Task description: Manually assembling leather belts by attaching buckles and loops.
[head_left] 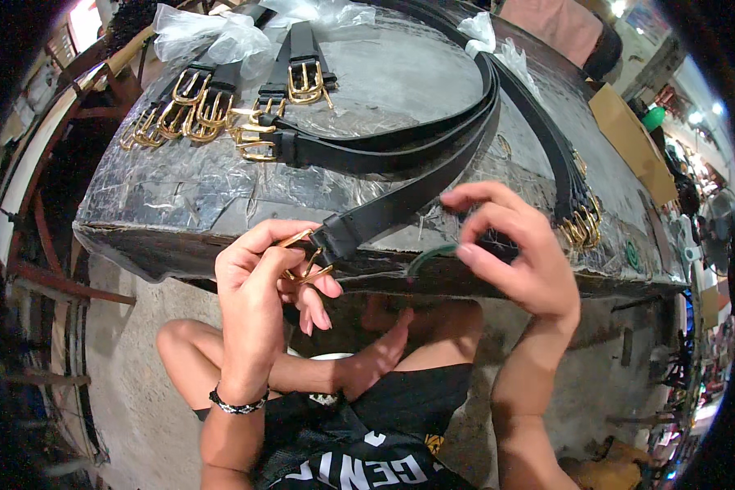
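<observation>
My left hand [257, 278] is closed on the gold buckle [309, 260] of a black belt [408, 200], just in front of the table's near edge. From the buckle, the strap runs up and right across the table. To the right of it, my right hand [514, 245] is raised with curled fingers. A thin, curved green strip [431, 255], blurred, reaches from its thumb and middle finger; its exact kind is unclear. Behind my hands, more black belts with gold buckles [257, 147] lie in a loop.
Bundled belts [196, 102] with gold buckles and clear plastic lie far left. Another bundle [580, 220] hangs toward the right edge. The table [343, 192] has a worn, plastic-covered top. A green ring [632, 255] sits at its right edge, near a cardboard piece [633, 143].
</observation>
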Tool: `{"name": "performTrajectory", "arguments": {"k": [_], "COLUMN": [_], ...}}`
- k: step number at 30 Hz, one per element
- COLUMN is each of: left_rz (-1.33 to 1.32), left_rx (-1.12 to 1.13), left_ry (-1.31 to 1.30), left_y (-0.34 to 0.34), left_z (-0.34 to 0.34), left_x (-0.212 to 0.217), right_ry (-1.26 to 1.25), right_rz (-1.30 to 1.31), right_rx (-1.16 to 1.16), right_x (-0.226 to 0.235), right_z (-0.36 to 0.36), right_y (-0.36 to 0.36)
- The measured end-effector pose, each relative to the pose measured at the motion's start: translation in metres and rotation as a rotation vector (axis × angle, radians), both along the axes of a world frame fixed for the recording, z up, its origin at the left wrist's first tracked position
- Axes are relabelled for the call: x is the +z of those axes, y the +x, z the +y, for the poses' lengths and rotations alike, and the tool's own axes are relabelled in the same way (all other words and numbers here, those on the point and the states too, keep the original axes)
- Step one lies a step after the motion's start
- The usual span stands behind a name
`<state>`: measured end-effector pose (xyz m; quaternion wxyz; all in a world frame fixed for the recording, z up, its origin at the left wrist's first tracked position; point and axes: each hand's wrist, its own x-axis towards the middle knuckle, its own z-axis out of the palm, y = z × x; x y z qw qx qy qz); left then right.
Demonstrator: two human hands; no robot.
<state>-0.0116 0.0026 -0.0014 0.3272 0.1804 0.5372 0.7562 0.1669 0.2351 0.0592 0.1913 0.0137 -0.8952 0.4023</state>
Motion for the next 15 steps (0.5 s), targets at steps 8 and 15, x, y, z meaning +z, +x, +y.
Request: {"name": "performTrajectory", "arguments": {"k": [8,15], "left_rz": [-0.004,0.727], "left_rx": [-0.012,0.359], "left_ry": [0.005,-0.225], "left_y": [-0.001,0.006], "left_z": [-0.002,-0.020], "left_x": [-0.002,0.025], "right_ry": [-0.492,-0.512], "right_rz": [0.205,0.248], "right_rx": [-0.143,-0.207], "right_x": [-0.026,-0.037], "right_z": [-0.042,-0.056], "right_y": [-0.040,-0.053]}}
